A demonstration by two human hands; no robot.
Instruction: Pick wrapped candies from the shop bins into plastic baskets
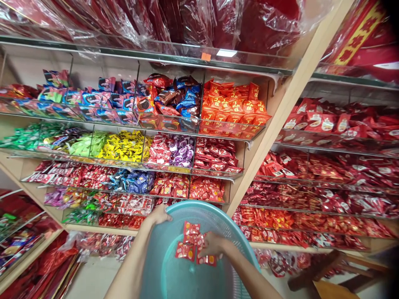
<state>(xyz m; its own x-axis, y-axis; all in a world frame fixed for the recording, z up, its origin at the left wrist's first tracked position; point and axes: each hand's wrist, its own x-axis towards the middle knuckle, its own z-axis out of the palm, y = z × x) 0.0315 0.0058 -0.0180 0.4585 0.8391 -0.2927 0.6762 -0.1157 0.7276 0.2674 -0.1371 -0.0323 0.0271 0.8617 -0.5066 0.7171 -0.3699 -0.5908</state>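
Observation:
My left hand (160, 214) is closed over the upper left rim of a light blue-green plastic basket (174, 286), which is tilted toward me. Inside the basket, my right hand (213, 245) is curled at a few small red candy packets (186, 251) with yellow and white prints. One of these packets appears to sit between its fingers; part of it is hidden by the hand. The others rest on the basket's smooth bottom, bunched around the fingertips.
Glass-fronted shelves of wrapped sweets (124, 146) rise behind the basket, divided by colour. To the right, past a slanting wooden post (282, 112), stand shelves of red packets (330, 164). A wooden stool (324, 270) is at the lower right. Plastic-wrapped red goods (199, 25) fill the top shelf.

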